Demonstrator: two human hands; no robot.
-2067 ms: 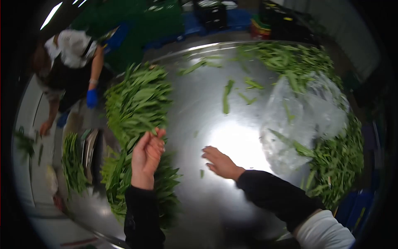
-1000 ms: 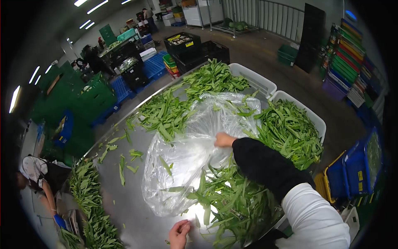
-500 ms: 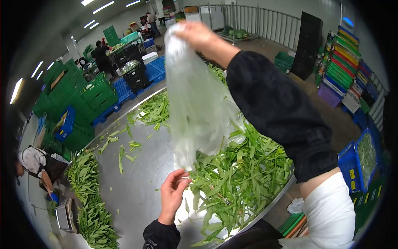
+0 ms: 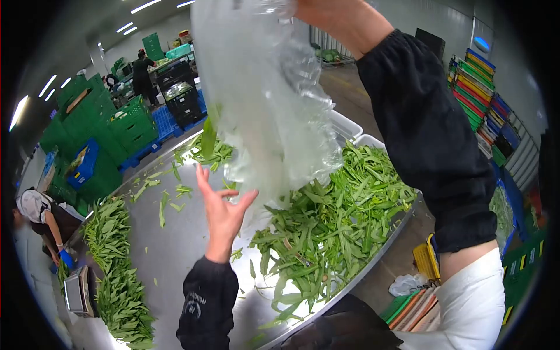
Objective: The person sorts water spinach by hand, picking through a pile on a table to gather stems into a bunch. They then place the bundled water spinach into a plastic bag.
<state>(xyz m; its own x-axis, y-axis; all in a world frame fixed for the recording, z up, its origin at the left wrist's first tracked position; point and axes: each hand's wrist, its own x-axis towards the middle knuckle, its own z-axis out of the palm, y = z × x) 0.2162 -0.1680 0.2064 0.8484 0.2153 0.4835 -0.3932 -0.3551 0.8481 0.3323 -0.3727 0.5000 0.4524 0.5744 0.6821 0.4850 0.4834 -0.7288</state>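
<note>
A large translucent plastic bag (image 4: 262, 99) hangs upright over the metal table (image 4: 175, 251). My right hand (image 4: 335, 17) grips its upper part at the top edge of the view, where the fingers are mostly cut off. A leaf shows by the bag's left side. My left hand (image 4: 221, 210) is open, thumb and fingers spread, just below and left of the bag's lower edge. It holds nothing. Beneath the bag lies a loose heap of leafy green stems (image 4: 332, 233), with bits scattered over the table.
Neat bundles of greens (image 4: 119, 274) line the table's left edge, beside a scale (image 4: 80, 291). A person with a blue glove (image 4: 66, 258) bends there. Green crates (image 4: 93, 128) stack behind. Stacked coloured crates (image 4: 475, 87) stand at right, and a white plastic bag (image 4: 408, 284) lies below.
My right hand has lifted the bag up and nearer, so it looks larger. My left hand has risen and moved left, its fingers now spread. The view has shifted slightly.
</note>
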